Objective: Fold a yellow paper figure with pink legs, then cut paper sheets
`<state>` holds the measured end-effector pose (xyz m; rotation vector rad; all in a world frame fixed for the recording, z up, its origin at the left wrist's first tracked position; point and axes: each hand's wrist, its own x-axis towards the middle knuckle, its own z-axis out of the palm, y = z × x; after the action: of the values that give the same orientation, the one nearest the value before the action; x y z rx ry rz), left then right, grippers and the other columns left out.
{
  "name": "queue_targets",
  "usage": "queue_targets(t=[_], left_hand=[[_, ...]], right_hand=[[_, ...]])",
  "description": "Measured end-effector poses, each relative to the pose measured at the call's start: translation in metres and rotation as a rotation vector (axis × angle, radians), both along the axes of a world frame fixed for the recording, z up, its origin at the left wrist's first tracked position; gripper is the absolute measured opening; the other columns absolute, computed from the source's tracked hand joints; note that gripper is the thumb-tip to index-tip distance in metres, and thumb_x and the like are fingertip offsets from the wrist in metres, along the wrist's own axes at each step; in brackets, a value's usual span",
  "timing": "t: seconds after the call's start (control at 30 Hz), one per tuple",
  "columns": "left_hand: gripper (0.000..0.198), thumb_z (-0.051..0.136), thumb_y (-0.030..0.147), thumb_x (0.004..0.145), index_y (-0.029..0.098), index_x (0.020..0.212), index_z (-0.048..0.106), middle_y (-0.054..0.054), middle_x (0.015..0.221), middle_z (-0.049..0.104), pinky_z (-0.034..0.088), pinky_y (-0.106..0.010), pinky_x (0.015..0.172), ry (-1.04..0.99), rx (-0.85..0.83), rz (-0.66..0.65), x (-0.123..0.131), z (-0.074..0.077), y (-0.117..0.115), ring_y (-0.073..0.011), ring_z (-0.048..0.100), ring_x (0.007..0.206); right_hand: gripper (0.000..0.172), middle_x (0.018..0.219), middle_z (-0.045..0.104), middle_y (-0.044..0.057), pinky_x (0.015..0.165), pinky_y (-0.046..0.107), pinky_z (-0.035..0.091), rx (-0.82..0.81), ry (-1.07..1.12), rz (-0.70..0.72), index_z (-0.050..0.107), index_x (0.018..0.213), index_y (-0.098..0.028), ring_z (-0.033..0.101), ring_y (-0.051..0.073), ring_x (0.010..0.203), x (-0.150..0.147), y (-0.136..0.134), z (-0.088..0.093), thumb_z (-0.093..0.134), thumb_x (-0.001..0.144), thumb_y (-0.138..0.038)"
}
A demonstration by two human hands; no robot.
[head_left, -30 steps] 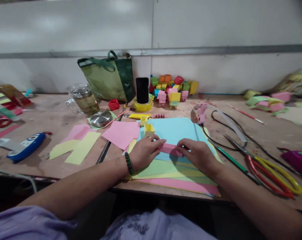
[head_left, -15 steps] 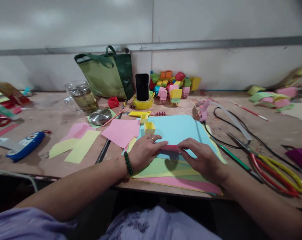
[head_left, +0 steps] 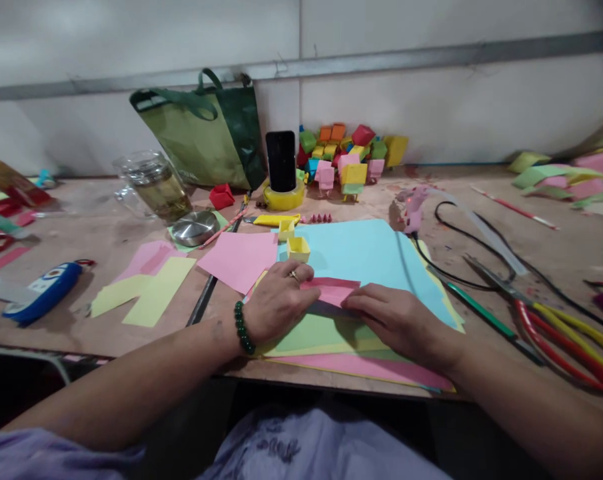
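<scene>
Between my hands is a small pink paper piece (head_left: 334, 291), folded, its darker pink edge raised along the far side. My left hand (head_left: 284, 297), with a ring and a green bead bracelet, closes on its left end. At its right end, my right hand (head_left: 394, 319) pinches it with bent fingers; the thumb is mostly hidden. Beneath them lies a light blue sheet (head_left: 361, 247) on a stack of coloured paper (head_left: 331, 339). Just beyond my left hand stand two small yellow paper boxes, the nearer yellow box (head_left: 298, 249) open at the top.
Scissors (head_left: 531, 307) and a green pencil (head_left: 481, 311) lie right of the stack, near a pink glue gun (head_left: 412, 208) with its cord. A glass mug (head_left: 156, 187), phone (head_left: 281, 160), green bag (head_left: 206, 133) and folded paper cubes (head_left: 348, 160) stand behind. Pink sheet (head_left: 241, 259) at left.
The pink paper was a narrow dark pink strip; now it is opened out wider, showing a lighter pink face. The fingers of both hands have shifted on it. The view has tilted slightly.
</scene>
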<state>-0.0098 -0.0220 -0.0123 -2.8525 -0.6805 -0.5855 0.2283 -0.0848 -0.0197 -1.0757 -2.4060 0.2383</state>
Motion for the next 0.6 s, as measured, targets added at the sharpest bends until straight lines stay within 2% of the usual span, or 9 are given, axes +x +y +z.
queue_targets(t=[0.07, 0.17, 0.37, 0.47, 0.6], left_hand=[[0.022, 0.050, 0.025, 0.091, 0.020, 0.083, 0.069, -0.006, 0.089, 0.061, 0.041, -0.035, 0.074, 0.046, -0.066, -0.005, -0.002, 0.002, 0.000, -0.0204, 0.051, 0.085], [0.030, 0.046, 0.031, 0.094, 0.017, 0.082, 0.070, -0.006, 0.084, 0.062, 0.042, -0.033, 0.072, 0.065, -0.269, -0.033, -0.003, 0.004, 0.000, -0.0183, 0.054, 0.081], [0.027, 0.049, 0.029, 0.093, 0.016, 0.084, 0.071, -0.004, 0.081, 0.062, 0.045, -0.027, 0.075, -0.074, -0.647, 0.029, -0.003, 0.002, 0.005, -0.0145, 0.057, 0.079], [0.027, 0.051, 0.029, 0.092, 0.016, 0.078, 0.070, -0.003, 0.076, 0.061, 0.044, -0.025, 0.071, -0.101, -0.744, 0.083, -0.002, 0.003, 0.008, -0.0133, 0.056, 0.074], [0.027, 0.051, 0.029, 0.091, 0.017, 0.073, 0.067, -0.001, 0.072, 0.060, 0.041, -0.024, 0.066, -0.065, -0.764, 0.181, 0.001, 0.006, 0.009, -0.0127, 0.055, 0.070]], right_hand=[[0.019, 0.089, 0.068, 0.005, 0.073, 0.028, 0.052, -0.006, 0.000, 0.022, 0.065, 0.095, -0.019, 0.061, 0.015, 0.083, 0.000, 0.000, 0.001, 0.049, 0.090, -0.011], [0.015, 0.091, 0.069, 0.005, 0.074, 0.030, 0.051, -0.019, 0.039, 0.020, 0.067, 0.091, -0.019, 0.060, 0.016, 0.084, 0.000, 0.001, 0.001, 0.053, 0.090, -0.016], [0.009, 0.091, 0.068, 0.005, 0.075, 0.030, 0.050, -0.130, 0.147, -0.090, 0.066, 0.092, -0.019, 0.060, 0.016, 0.086, 0.002, 0.003, -0.004, 0.057, 0.089, -0.018], [0.011, 0.088, 0.065, 0.006, 0.075, 0.029, 0.050, -0.194, 0.181, -0.151, 0.065, 0.088, -0.018, 0.060, 0.016, 0.085, 0.002, 0.003, -0.008, 0.054, 0.090, -0.018], [0.015, 0.084, 0.060, 0.005, 0.073, 0.029, 0.049, -0.273, 0.184, -0.257, 0.063, 0.081, -0.018, 0.059, 0.015, 0.080, 0.000, 0.005, -0.010, 0.052, 0.091, -0.020]])
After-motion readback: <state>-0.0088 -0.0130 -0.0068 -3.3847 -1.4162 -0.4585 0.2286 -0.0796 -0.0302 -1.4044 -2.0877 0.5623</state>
